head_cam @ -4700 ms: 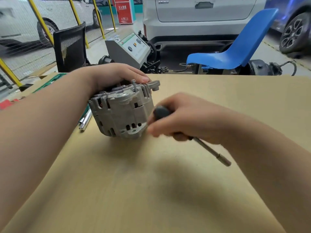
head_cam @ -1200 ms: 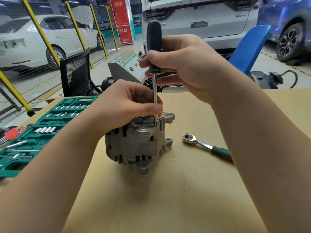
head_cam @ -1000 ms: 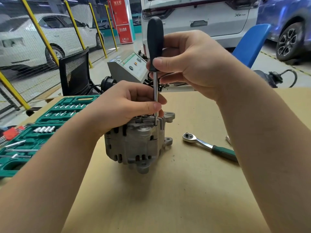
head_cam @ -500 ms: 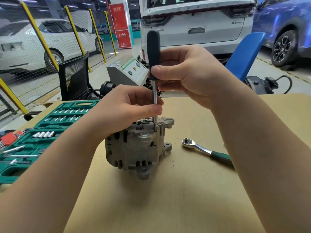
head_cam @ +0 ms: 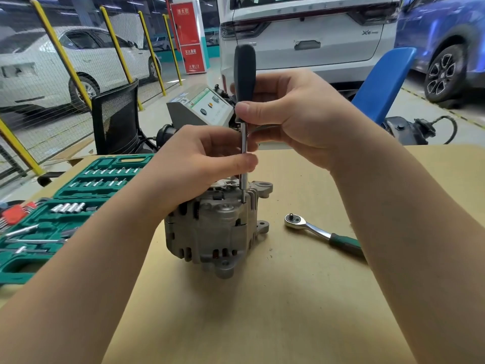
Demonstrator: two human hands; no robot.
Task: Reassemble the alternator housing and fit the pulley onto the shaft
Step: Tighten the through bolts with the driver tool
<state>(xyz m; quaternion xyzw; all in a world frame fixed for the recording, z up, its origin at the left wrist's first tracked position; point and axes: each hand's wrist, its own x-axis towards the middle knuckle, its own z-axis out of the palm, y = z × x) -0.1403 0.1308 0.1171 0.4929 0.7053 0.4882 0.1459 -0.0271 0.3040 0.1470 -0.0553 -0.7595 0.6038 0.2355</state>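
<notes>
A tan board worktop (head_cam: 301, 311) carries the alternator (head_cam: 214, 227), standing upright near its middle. The left hand (head_cam: 199, 164) rests on top of it, thumb and finger pinching the steel shaft of a screwdriver (head_cam: 244, 82); the right hand (head_cam: 294, 114) grips the black handle, tip down at the housing's upper edge. A ratchet (head_cam: 322, 233) lies towards the right edge, a green socket case (head_cam: 52, 219) at the left edge. Beyond the far edge: a black mesh chair (head_cam: 115, 119), a grey tester (head_cam: 199, 109), a blue chair (head_cam: 383, 82), yellow fence posts (head_cam: 60, 51) and parked cars (head_cam: 309, 35)
</notes>
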